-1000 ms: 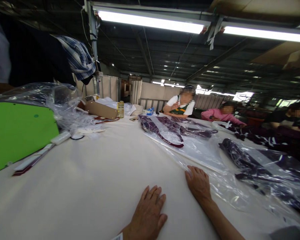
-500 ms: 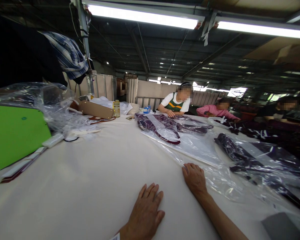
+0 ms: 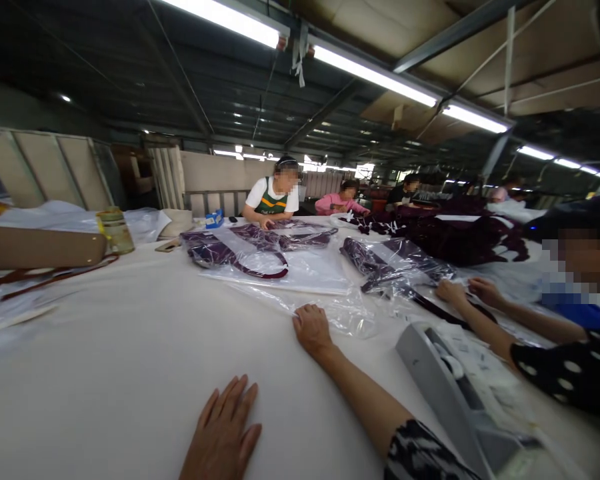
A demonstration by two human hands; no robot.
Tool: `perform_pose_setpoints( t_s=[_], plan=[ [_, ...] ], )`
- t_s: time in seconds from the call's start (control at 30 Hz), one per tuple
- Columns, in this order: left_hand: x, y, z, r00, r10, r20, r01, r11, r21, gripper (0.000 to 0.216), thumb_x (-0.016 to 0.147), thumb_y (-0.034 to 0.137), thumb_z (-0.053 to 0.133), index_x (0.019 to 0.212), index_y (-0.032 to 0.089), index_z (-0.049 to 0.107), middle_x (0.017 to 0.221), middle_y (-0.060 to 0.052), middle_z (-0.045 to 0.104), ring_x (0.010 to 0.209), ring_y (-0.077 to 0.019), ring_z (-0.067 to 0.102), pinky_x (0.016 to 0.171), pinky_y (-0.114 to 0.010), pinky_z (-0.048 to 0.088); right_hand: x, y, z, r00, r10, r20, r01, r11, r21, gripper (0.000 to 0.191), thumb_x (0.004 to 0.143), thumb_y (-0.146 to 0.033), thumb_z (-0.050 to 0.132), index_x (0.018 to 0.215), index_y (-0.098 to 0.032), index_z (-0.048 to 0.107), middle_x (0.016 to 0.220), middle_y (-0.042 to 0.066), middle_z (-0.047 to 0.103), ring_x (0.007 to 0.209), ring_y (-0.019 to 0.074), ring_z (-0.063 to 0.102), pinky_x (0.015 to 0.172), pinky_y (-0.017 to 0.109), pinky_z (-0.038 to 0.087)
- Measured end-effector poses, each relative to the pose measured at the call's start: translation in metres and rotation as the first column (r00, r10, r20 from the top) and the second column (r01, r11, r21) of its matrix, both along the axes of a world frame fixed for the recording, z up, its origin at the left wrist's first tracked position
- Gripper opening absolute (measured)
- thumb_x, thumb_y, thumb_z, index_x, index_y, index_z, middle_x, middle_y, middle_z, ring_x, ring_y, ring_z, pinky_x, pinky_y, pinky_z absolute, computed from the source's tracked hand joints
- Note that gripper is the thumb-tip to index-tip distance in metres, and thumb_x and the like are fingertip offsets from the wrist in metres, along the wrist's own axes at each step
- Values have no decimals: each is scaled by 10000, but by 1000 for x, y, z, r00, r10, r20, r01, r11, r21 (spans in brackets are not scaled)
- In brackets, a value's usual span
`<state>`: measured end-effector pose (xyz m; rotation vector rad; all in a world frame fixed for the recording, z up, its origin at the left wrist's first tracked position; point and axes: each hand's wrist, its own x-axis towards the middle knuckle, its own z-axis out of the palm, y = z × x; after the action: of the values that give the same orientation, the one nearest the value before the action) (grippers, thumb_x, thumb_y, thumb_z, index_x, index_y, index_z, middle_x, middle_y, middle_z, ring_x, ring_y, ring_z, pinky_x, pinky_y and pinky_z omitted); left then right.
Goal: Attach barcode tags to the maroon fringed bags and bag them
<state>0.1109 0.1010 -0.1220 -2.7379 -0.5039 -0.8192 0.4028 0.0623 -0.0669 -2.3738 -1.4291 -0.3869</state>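
My left hand [image 3: 223, 433] lies flat on the pale tabletop, fingers stretched out, with nothing under it but the cloth surface. Farther forward and to the right, my right hand [image 3: 314, 330] is closed with curled fingers at the near edge of a clear plastic bag [image 3: 353, 317]. The bag's creases run towards its fingertips, which are partly hidden. Beyond it, a dark purple garment [image 3: 225, 248] in clear plastic lies on white sheets [image 3: 325, 277]. Another bagged dark garment [image 3: 390, 257] lies to the right.
A grey tape-dispenser-like device [image 3: 443, 393] stands beside my right forearm. At right, a co-worker's hands [image 3: 453, 291] touch bagged goods. Another person [image 3: 275, 193] leans on the far edge. A tan bag [image 3: 45, 247], a bottle [image 3: 116, 230] and a blue box [image 3: 214, 219] stand at left.
The view has turned right, bringing the grey device and the nearby co-worker into sight and the green panel out of it. Both my hands keep nearly the same places on the table.
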Motion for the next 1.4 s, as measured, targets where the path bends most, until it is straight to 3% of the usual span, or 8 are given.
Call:
perform_pose_setpoints(
  t_s=[0.43,1.13,1.4],
  plan=[
    [3,-2,8,998,-3,68,-8,988,155,418,927,398,480,1302,246,588,1331,-30,644,1190,-212,601,1009,-388,404,-1,0,0,1000,0,-7,0,1000,5,191,937,-277,533,1014,-190,685,1054,80,684,1024,236,548,911,352,332],
    [1,-5,2,999,46,-20,-46,999,0,447,938,407,488,1360,274,554,1406,-33,585,1253,-216,562,1069,-388,402,-1,0,-1,1000,13,-13,-13,1000,12,184,948,-263,518,999,-194,681,1050,69,676,1023,226,541,909,337,321],
    [1,-6,4,999,34,-1,-34,999,1,446,935,389,496,1360,267,551,1394,-38,595,1248,-222,565,1057,-396,409,-1,0,-1,1000,3,-11,-3,1000,1,187,944,-274,526,1012,-191,680,1055,74,672,1018,226,540,905,336,325]
  ],
)
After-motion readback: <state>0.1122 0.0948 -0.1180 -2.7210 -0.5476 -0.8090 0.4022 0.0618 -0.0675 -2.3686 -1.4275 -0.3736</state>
